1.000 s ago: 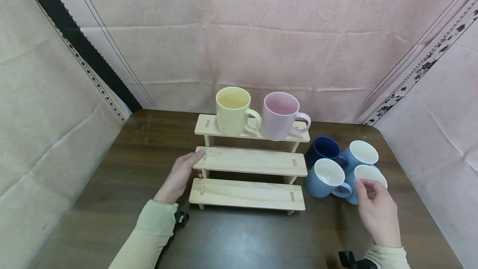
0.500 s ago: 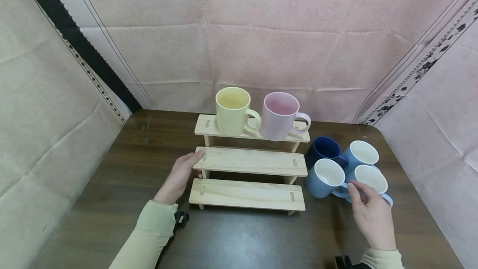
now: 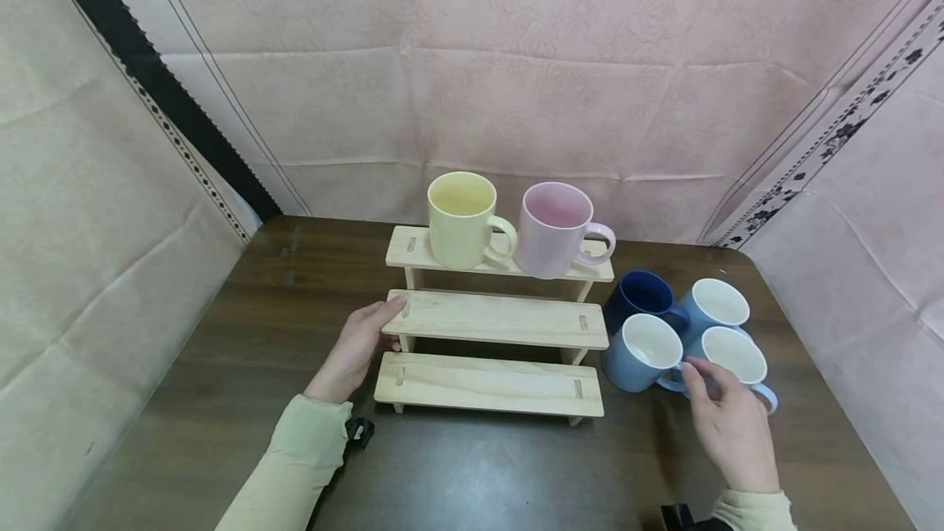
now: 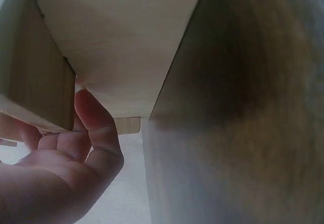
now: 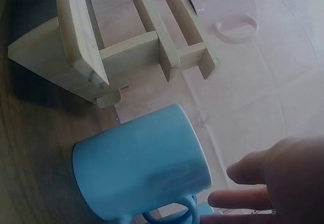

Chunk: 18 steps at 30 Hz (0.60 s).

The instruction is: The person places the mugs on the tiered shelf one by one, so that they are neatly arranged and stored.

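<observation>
Evidently, the nearest blue mug [image 3: 634, 360] stood upright on the counter [image 3: 472, 474], just to the right of the wooden rack [image 3: 487, 383]. By its glossy look it was probably ceramic — stiff, of modest weight, slippery along the wall and apt to chip if knocked against the rack. Its handle [image 3: 669, 384], turned away from the rack, seemed the surest place to take hold; pinching the smooth side would likely have been less secure. The right hand [image 3: 733, 437] was beside that handle, its grip loose, with thumb and fingers parted and nothing held; whether a fingertip touched the handle could not be told. At the rack's left end, the left hand [image 3: 354, 347] pinched the middle shelf [image 3: 497, 319], thumb on top.

Only the head view showed the mug's white inside, as well as the navy mug [image 3: 627, 310] to the rack's right and the yellow mug [image 3: 450, 232] on its top shelf [image 3: 409, 242], left of the lilac mug [image 3: 542, 244]. The right wrist view made the gap between thumb and fingers plainer — and the mug standing apart from the rack. The left wrist view revealed fingers bent beneath the rack's wood, mostly hidden from the head.
</observation>
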Tool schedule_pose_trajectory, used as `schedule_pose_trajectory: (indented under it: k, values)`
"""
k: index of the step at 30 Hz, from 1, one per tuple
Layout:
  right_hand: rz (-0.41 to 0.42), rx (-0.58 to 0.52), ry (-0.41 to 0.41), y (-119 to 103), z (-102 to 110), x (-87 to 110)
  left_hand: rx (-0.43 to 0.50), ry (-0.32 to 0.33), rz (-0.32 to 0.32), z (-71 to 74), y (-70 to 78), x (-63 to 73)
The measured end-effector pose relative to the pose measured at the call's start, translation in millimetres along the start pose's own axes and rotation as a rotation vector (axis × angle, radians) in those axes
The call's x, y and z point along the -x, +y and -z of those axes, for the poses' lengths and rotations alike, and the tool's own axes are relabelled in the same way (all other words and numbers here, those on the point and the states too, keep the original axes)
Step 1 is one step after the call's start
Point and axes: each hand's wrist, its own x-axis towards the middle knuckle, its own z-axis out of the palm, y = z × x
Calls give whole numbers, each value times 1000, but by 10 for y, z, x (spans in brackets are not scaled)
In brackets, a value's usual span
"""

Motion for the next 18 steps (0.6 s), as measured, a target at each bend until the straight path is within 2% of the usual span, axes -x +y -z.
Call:
schedule_pose_trajectory:
  k: [13, 18]
  values:
    - [20, -24, -22, 17, -8, 20, -4, -2, -1, 1, 3, 10]
    - [19, 9, -26, 13, -18, 28, 3, -1, -3, 0, 2, 7]
